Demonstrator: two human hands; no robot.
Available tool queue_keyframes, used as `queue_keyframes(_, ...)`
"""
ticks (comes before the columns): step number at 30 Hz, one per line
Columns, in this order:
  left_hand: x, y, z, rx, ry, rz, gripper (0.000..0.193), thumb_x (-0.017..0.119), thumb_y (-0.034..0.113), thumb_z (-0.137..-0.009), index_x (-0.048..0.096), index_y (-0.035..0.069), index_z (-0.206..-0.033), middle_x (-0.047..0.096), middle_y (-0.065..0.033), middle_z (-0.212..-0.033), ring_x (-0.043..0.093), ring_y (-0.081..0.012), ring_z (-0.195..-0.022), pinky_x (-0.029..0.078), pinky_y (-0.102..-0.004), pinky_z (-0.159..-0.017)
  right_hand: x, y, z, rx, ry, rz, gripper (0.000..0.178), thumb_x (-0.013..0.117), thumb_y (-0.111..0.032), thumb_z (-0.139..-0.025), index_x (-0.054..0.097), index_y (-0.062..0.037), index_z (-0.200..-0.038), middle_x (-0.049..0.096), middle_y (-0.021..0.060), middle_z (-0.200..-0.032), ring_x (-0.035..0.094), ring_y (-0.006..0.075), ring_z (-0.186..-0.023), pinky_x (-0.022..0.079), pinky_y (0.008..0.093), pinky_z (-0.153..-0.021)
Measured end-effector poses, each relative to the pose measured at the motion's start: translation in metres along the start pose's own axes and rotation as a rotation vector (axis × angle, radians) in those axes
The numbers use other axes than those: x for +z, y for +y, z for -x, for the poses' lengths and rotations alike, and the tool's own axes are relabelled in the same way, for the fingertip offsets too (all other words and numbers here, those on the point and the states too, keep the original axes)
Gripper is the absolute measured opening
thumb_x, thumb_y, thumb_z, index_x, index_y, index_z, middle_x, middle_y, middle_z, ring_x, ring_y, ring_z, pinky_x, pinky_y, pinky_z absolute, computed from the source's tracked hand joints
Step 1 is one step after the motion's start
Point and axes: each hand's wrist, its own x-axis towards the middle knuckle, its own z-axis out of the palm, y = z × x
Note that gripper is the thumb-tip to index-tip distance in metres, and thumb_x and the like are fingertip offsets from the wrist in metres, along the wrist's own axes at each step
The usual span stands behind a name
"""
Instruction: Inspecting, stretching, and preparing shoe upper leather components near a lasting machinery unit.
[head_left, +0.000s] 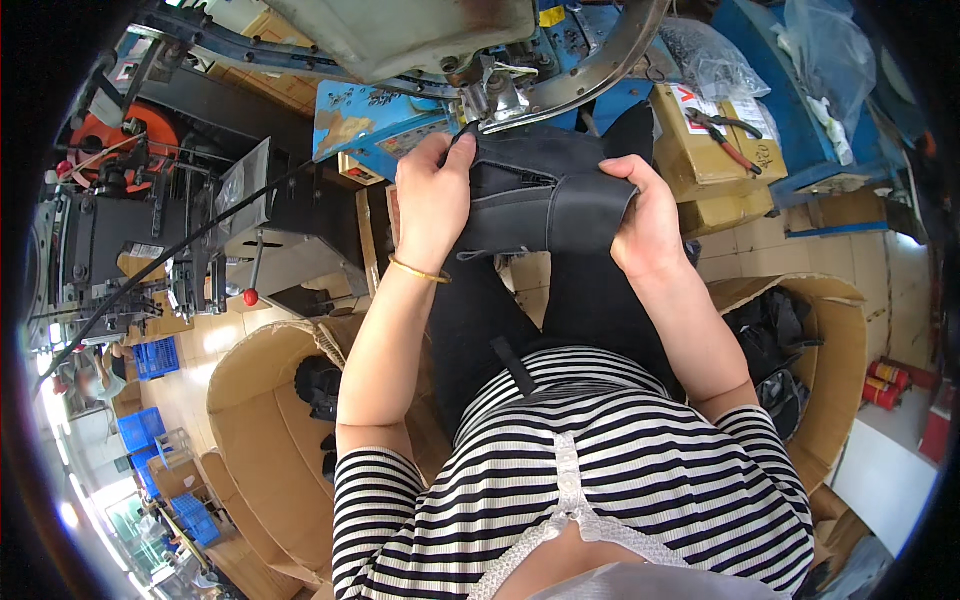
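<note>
Between my hands is a black piece with a smooth leather-like surface, sewn seams and a zipper, like a pouch or bag part [590,214]. My left hand [436,190] pinches its upper left edge between thumb and fingers, close under the metal head of a machine [500,95]. At the right end, my right hand [648,222] grips the piece, thumb on top and fingers out of sight beneath. The far edge of the piece reaches up to the machine head; I cannot tell whether they touch.
A curved metal rail [600,75] arches around the machine head. Pliers [725,138] lie on a cardboard box [710,165] at the right. Large cartons [265,430] with black pieces stand on both sides of me. A red-knobbed lever [251,297] juts out from machinery at the left.
</note>
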Motion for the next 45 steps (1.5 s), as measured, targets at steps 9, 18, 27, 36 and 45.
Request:
queue_keyframes(9,-0.006,-0.002,-0.027,-0.314,-0.248,0.137,0.028,0.064,0.023,-0.085,0.068,-0.004,-0.081,0.065,-0.0083,-0.069,0.058,-0.0142,-0.067,0.044,-0.0300,-0.063,-0.004,0.006,0.004,0.091,0.055,0.049,0.028,0.058,-0.030,-0.085,0.059,-0.0037,-0.096,0.066,0.0104,-0.089,0.065,0.0214,-0.077,0.053,0.0337,-0.074)
queue_keyframes(18,-0.005,-0.002,-0.019,-0.289,-0.229,0.119,0.029,0.065,0.024,-0.086,0.067,-0.003,-0.075,0.061,-0.0028,-0.067,0.052,-0.0105,-0.061,0.041,-0.0272,-0.059,-0.006,-0.006,0.005,0.148,0.026,0.166,0.031,0.057,-0.032,-0.087,0.058,-0.0042,-0.100,0.067,0.0098,-0.094,0.067,0.0206,-0.084,0.053,0.0342,-0.077)
queue_keyframes(27,-0.004,-0.001,-0.018,-0.313,-0.229,0.193,0.027,0.065,0.022,-0.086,0.068,-0.003,-0.077,0.063,-0.0030,-0.068,0.053,-0.0098,-0.060,0.042,-0.0263,-0.058,-0.018,0.000,0.002,0.192,0.028,0.124,0.023,0.053,-0.021,-0.085,0.061,-0.0009,-0.093,0.066,0.0093,-0.092,0.063,0.0208,-0.085,0.048,0.0346,-0.084)
queue_keyframes(36,-0.007,-0.017,-0.014,-0.282,-0.126,0.310,0.027,0.065,0.022,-0.087,0.066,-0.002,-0.074,0.056,0.0018,-0.063,0.047,-0.0071,-0.060,0.037,-0.0246,-0.057,0.000,0.005,-0.008,0.030,0.079,0.074,0.009,0.057,-0.012,-0.082,0.058,-0.0038,-0.078,0.062,0.0081,-0.074,0.062,0.0181,-0.066,0.051,0.0309,-0.066)
queue_keyframes(45,-0.015,-0.014,-0.028,-0.281,-0.209,0.079,0.033,0.072,0.026,-0.080,0.061,-0.001,-0.064,0.056,-0.0012,-0.058,0.047,-0.0090,-0.054,0.038,-0.0274,-0.051,0.005,0.014,-0.007,0.093,0.104,0.082,0.011,0.055,-0.013,-0.083,0.057,-0.0036,-0.078,0.062,0.0081,-0.074,0.060,0.0183,-0.065,0.050,0.0306,-0.065)
